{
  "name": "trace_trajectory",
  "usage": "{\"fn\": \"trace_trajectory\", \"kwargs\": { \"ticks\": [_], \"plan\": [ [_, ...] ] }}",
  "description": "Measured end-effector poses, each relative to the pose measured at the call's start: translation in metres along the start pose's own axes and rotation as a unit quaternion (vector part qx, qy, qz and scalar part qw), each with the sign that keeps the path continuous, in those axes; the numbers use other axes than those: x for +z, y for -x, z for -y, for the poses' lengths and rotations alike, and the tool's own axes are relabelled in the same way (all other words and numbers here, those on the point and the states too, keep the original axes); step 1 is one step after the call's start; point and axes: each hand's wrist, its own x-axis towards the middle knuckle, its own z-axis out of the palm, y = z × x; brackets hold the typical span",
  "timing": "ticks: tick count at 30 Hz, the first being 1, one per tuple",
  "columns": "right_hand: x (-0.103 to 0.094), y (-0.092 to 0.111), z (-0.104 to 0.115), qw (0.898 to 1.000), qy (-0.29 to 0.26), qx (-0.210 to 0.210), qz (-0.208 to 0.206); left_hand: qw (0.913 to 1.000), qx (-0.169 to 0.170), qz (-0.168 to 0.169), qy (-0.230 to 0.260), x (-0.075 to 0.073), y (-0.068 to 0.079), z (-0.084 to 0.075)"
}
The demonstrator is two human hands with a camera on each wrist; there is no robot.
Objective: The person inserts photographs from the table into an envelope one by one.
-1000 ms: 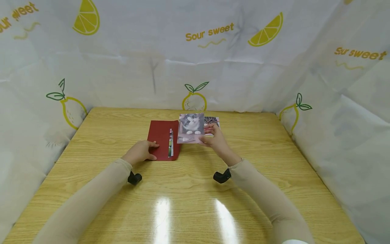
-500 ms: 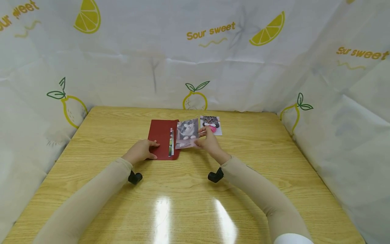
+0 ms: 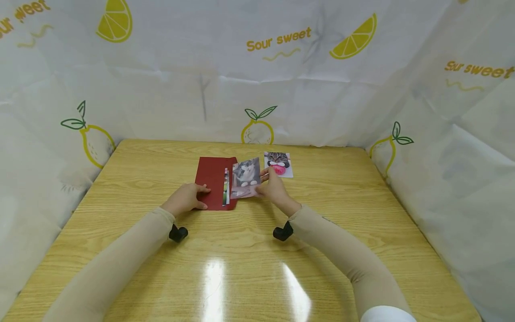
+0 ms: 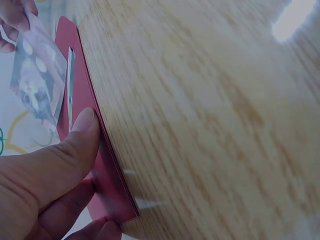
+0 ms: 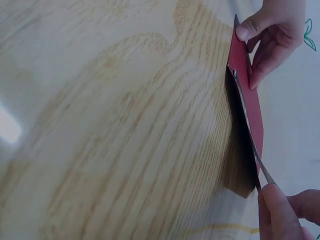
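Presently, the left hand (image 3: 185,200) holds the red envelope (image 3: 209,172) at its left part, the thumb and the forefinger lying on the upper face; whether other fingers go below the edge, I cannot tell. The right hand (image 3: 275,188) pinches a cat picture (image 3: 246,174) by its right side, between thumb and fingers. This picture, with a grey-and-white cat, is tilted between the two hands, and its left side comes over the right rim of the envelope; if the edge is inside, I cannot tell. Just to the right of the left fingertips, narrow colourful edges of some cards (image 3: 226,188) show at the opening of the envelope. A little beyond the right hand, a second picture, of a tabby cat with something pink (image 3: 277,164), lies flat on the wooden table (image 3: 342,192). Behind the hands come beige sleeves (image 3: 120,257), with a small black device (image 3: 178,234) at each wrist. Farther than both hands, and also at the sides, hangs a white cloth (image 3: 181,89) with lemons and the words "Sour sweet".
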Motion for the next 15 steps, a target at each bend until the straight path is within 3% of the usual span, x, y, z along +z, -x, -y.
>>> {"fn": "trace_trajectory", "kwargs": {
  "ticks": [15],
  "plan": [
    [0.0077, 0.0025, 0.0051, 1.000, 0.012, 0.003, 0.003, 0.9999, 0.011, -0.002, -0.011, 0.0003, -0.0016, 0.0009]
  ]
}}
